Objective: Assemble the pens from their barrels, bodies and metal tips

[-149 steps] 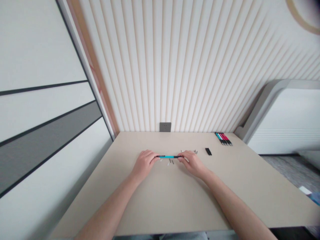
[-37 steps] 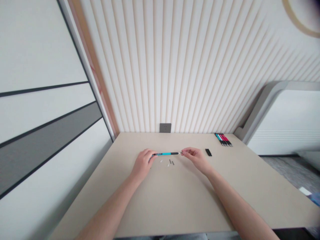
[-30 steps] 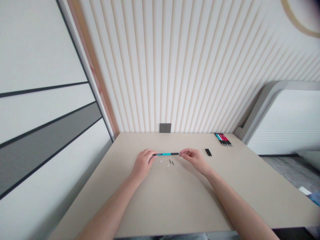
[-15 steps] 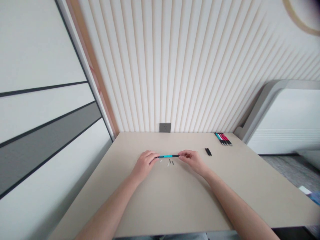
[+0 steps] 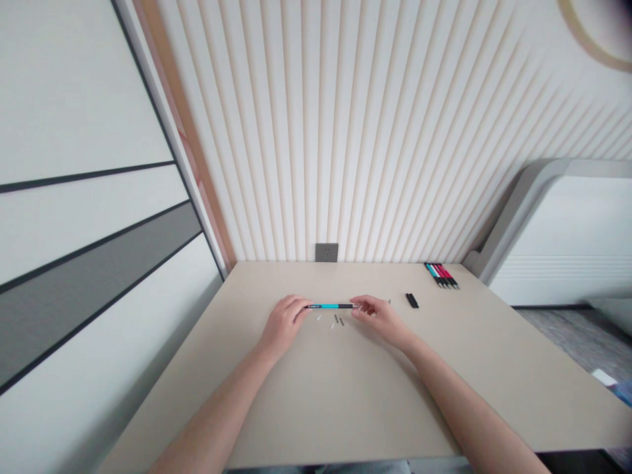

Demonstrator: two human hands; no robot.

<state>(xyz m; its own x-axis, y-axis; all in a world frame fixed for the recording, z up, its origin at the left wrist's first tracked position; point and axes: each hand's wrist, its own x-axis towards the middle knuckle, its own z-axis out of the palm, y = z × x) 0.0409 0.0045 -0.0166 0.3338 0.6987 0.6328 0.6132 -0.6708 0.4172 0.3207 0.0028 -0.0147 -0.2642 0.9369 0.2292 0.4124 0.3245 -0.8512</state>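
Note:
A pen point(image 5: 330, 306) with a turquoise middle and black ends lies level between my hands, just above the table. My left hand point(image 5: 287, 320) is closed, pinching the pen's left end between thumb and fingers. At the other end, the thumb and curled fingers of my right hand point(image 5: 376, 318) close around the silvery tip, which partly shows between them. Below the pen are small dark grey strips point(image 5: 339, 320) and small whitish pieces point(image 5: 332, 326) on the table.
Two short black parts point(image 5: 411, 301) lie right of my right hand. A row of several coloured pens point(image 5: 442, 275) sits at the table's back right. The beige table point(image 5: 316, 395) meets a ribbed wall with a dark socket point(image 5: 326, 252). A white cabinet point(image 5: 89, 316) stands left.
The fingers of my right hand have loosened and shifted around the pen's tip, so its silvery end now shows. My left hand keeps its hold, and the pen has moved slightly left.

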